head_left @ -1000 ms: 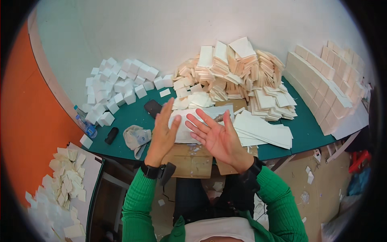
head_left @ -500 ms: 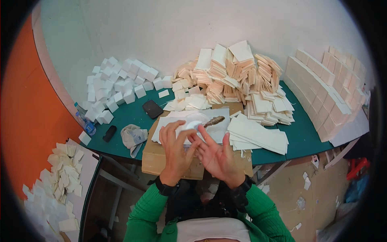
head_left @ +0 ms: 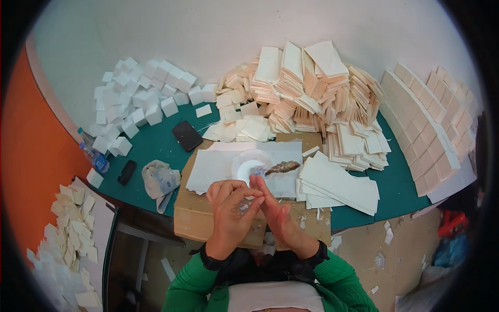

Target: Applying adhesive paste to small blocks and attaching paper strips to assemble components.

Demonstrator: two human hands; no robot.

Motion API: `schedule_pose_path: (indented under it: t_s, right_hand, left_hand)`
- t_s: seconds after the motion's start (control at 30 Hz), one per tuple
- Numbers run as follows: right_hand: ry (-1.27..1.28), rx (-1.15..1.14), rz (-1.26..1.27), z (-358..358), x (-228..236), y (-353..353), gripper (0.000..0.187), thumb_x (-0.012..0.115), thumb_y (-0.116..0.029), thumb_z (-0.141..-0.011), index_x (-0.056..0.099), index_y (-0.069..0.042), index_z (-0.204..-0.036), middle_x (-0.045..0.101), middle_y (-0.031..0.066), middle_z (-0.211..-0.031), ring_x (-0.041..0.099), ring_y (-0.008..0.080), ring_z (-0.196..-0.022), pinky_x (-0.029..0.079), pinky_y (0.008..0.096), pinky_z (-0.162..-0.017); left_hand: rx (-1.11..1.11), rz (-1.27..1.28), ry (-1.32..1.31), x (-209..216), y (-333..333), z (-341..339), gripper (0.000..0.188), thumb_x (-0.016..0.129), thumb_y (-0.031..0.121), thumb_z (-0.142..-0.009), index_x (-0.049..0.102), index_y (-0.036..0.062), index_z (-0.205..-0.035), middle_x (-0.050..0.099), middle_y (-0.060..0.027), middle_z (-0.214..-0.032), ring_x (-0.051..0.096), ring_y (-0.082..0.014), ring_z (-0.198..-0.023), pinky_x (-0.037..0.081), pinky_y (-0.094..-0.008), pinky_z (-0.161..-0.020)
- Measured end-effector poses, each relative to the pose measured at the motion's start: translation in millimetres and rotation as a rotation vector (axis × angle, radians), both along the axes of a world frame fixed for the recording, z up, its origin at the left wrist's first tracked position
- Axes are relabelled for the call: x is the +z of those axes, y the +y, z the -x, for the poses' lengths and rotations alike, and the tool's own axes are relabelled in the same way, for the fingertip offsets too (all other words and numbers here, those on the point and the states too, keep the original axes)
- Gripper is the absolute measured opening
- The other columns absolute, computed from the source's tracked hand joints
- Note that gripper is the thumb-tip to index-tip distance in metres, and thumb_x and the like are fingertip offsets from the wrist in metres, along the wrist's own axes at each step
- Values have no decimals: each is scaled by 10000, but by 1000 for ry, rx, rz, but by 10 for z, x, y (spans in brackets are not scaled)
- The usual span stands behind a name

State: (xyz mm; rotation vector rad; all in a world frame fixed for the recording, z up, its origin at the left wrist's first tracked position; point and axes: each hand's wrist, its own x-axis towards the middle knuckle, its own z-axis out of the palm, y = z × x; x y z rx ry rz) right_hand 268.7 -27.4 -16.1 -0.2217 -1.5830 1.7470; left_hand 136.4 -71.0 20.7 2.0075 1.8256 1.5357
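In front of the cardboard, my left hand (head_left: 227, 213) is closed in a pinch, thumb and forefinger meeting against the fingers of my other hand. Whatever may lie in that pinch is too small to make out. My right hand (head_left: 283, 221) is held edge-on, its fingers stretched out and touching the left fingertips. Just beyond both hands is a round white dish (head_left: 243, 165) with a pale smear in it. A brown, crusted brush-like tool (head_left: 283, 167) rests with its narrow end over the dish. White sheets (head_left: 210, 165) lie beneath them on brown cardboard (head_left: 195, 216).
White foam-like blocks (head_left: 138, 101) are heaped at the back left. Cream rectangular pieces (head_left: 317, 78) pile up behind, and long strips (head_left: 340, 182) lie right. A block wall (head_left: 421, 125) stands far right. A black case (head_left: 187, 136), cloth (head_left: 160, 179) and bottle (head_left: 94, 157) sit left.
Both hands have drawn back from over the dish toward my body. The left fingers have closed into a pinch, and the right fingers have come together. The whole view has shifted slightly.
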Motion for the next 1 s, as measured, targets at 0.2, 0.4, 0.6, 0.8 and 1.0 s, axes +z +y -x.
schedule_pose_path:
  t_s: [0.2, 0.4, 0.6, 0.8, 1.0]
  right_hand:
    - [-19, -52, -116, -42, 28, 99, 888, 217, -651, -916, -22, -3, -1474, 40, 172, -1550, 64, 275, -1432, 55, 382, -1139]
    - [-112, -84, -49, -36, 118, 75, 1023, 247, -774, -832, -40, -38, -1482, 11, 134, -1558, 30, 272, -1436, 36, 402, -1139]
    - [-28, -44, 65, -29, 158, 31, 1004, 217, -777, -832, -24, -56, -1488, 39, 120, -1561, 61, 247, -1436, 76, 386, -1138]
    - [74, -8, 210, -111, 278, 36, 929, 178, -736, -868, 8, -68, -1492, 88, 110, -1558, 103, 221, -1432, 131, 377, -1130]
    - [130, 49, 353, -72, 268, 36, 845, 218, -687, -902, 46, -115, -1500, 122, 71, -1557, 132, 219, -1426, 117, 419, -1139]
  left_hand:
    - [-145, 90, -212, -4, 177, 57, 149, 734, 108, -723, 667, 137, -853, 579, -12, -926, 477, -215, -942, 294, -356, -900]
    - [-152, 35, -81, -28, 243, 33, 137, 706, 86, -733, 624, 113, -839, 586, -23, -948, 482, -235, -948, 300, -363, -899]
    - [-141, -16, -52, -51, 239, 63, 131, 684, 79, -748, 603, 105, -848, 582, -33, -946, 482, -244, -944, 298, -380, -901]
    - [-100, 40, 82, -98, 264, 332, 159, 674, 90, -765, 622, 108, -914, 577, -51, -1024, 492, -255, -995, 285, -406, -944]
    - [-252, -188, 298, -47, 164, 80, 500, 615, 224, -815, 514, 85, -1285, 419, -174, -1357, 387, -326, -1279, 172, -528, -1070]
